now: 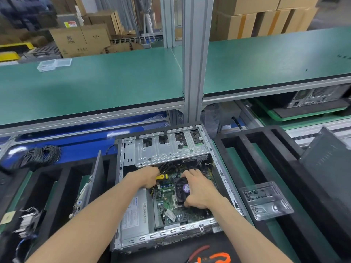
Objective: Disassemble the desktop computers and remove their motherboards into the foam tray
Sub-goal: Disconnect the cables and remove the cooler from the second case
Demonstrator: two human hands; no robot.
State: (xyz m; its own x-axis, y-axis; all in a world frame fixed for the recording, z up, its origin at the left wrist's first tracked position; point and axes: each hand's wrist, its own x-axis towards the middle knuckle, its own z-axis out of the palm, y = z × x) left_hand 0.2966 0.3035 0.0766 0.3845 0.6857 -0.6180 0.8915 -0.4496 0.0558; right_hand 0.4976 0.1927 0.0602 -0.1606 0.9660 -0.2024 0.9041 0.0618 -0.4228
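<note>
Bench (262,230), green-matted, carrying the work in hand. Foam tray (252,149), black, slotted, right of the case; a second black foam tray (62,173) at left with one board stood upright in a slot. Desktop computer case (167,233), side panel off, lying open in front of the person between the two trays; drive cage (167,150) at the far end, silver power supply (133,215) at near left. Motherboard (167,204), green, seated in the case floor, not yet removed. CPU cooler fan (182,188), black with purple hub label, mounted on the board. Clear plastic tray (266,201) of small screws, resting on the right foam tray. Right hand (197,190), fingers curled over and gripping the cooler fan at its far and near edges. Left hand (146,177), clenched round a yellow-handled screwdriver (161,176), tip apparently down among the cables near the drive cage, though the tip is hidden. Step judged: freeing the cooler or board fixings, early in extraction. Next move likely calls for undoing the remaining screws and unplugging cables, then lifting the board level and clear of the case walls before carrying it to a free foam slot.
</note>
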